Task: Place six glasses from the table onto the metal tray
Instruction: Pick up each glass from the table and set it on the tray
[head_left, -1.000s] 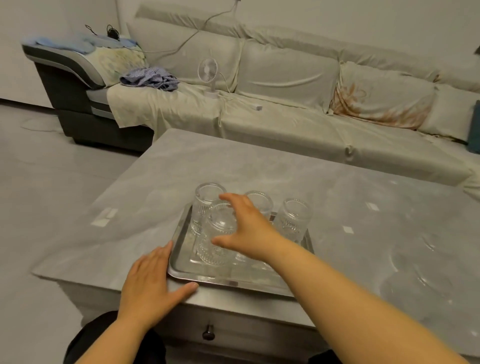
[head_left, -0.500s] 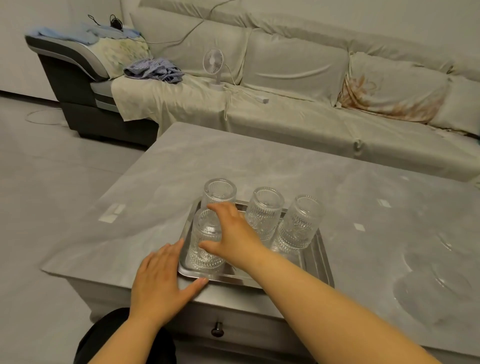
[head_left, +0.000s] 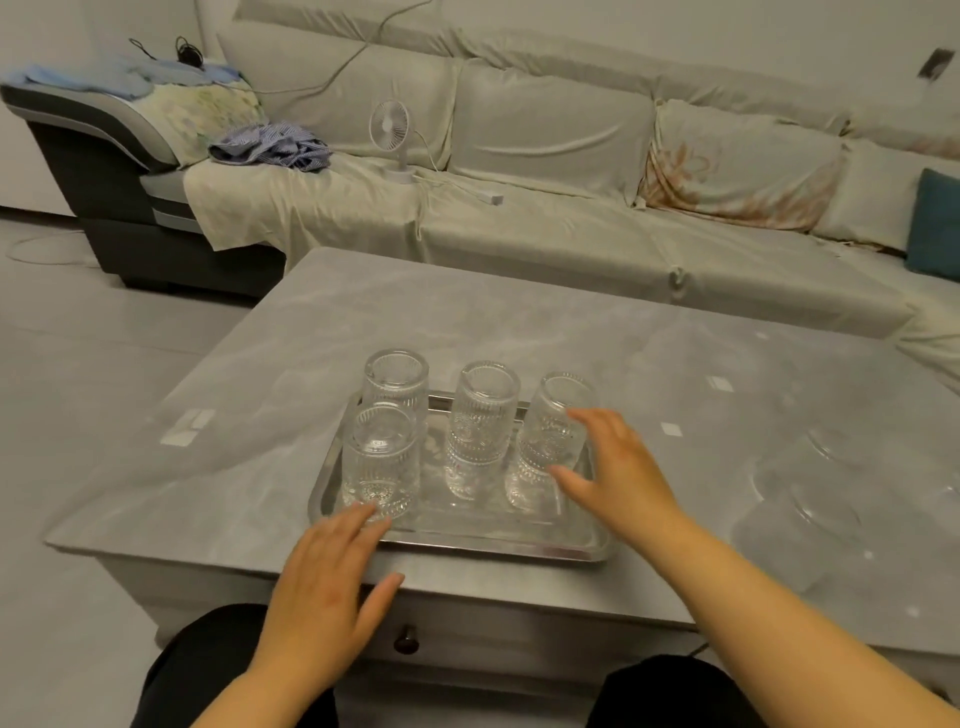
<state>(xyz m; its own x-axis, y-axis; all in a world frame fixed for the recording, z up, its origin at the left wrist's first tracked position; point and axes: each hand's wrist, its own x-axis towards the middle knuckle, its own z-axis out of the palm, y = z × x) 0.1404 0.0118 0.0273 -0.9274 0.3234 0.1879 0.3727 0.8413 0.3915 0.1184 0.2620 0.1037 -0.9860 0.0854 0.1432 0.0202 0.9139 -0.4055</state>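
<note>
Head view, right-hand grip (head_left: 613, 467) open beside rightmost glass (head_left: 553, 441), metal tray (head_left: 467, 535)

Clear, colourless glasses (head_left: 381, 462) with ribbed and embossed floral pattern, on a shiny silver metal tray (head_left: 467, 535) over a grey marbled tabletop (head_left: 467, 312). Behind, a pale beige sofa cover (head_left: 519, 228), a cushion (head_left: 737, 166) with faded orange floral print, a teal pillow (head_left: 937, 228), a blue-striped cloth (head_left: 270, 148) and a white fan (head_left: 389, 124).

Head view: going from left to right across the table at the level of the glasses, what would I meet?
white tape mark → front-left glass → middle glass → right glass → right hand
</note>
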